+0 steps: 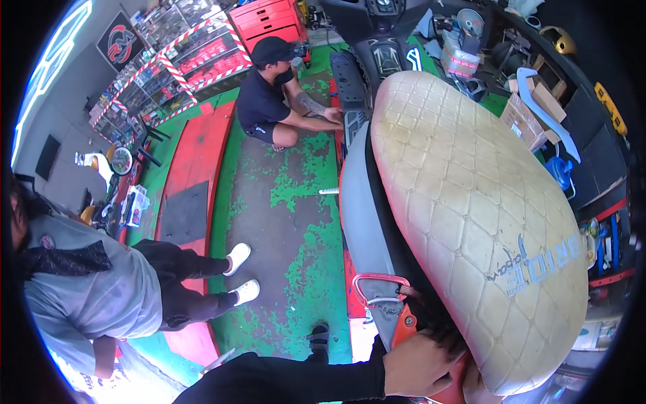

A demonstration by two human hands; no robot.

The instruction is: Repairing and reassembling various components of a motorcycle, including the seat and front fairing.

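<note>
A scooter's long cream quilted seat (464,195) is in front of me, its rear end close to my hands. My left hand (418,367), in a black sleeve, reaches in at the scooter's tail beside the seat's edge. Its fingers are curled, and what they hold is hidden in the dark gap. My right hand (475,385) shows only in part beneath the seat's rear tip; its fingers are hidden. Just ahead of my left hand are an orange bolted part (405,326) and a red metal loop (381,288) on the grey side panel (363,215).
A person in dark clothes (269,101) squats at the scooter's left side, hands by its footboard. Another person in a grey shirt (101,269) stands at left, near a red ramp (192,175). A red tool cabinet (270,27) stands behind; cardboard boxes (528,114) are at right.
</note>
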